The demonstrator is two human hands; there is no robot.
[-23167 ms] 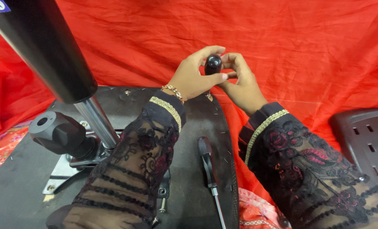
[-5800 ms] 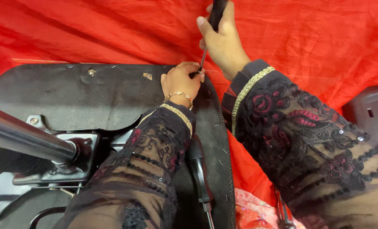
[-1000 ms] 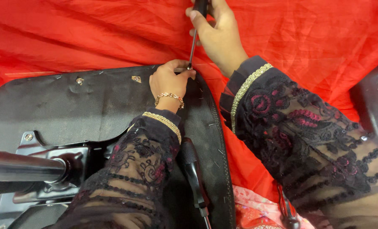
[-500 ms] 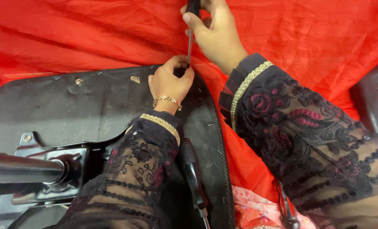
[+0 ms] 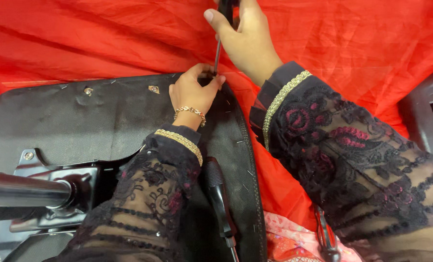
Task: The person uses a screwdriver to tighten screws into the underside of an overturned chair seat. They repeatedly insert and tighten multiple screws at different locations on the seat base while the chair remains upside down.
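Observation:
An upturned black chair seat point(image 5: 104, 121) lies on red cloth. My right hand point(image 5: 245, 39) grips the dark handle of a screwdriver point(image 5: 217, 51) held upright, its thin shaft pointing down to the seat's far edge. My left hand point(image 5: 193, 90) rests on the seat with its fingers pinched around the shaft's tip, steadying it. What the tip touches is hidden by those fingers. Both arms wear black lace sleeves with gold trim.
A metal mounting plate point(image 5: 56, 189) with a silver gas-lift column point(image 5: 22, 189) sits at the lower left. A second black-handled screwdriver point(image 5: 219, 199) lies on the seat by my left forearm. A dark plastic chair part point(image 5: 430, 111) is at the right edge. Red cloth point(image 5: 80, 39) covers the floor.
The view and my hands shifted slightly; the right hand keeps the screwdriver upright on the same spot, the left hand still at its tip.

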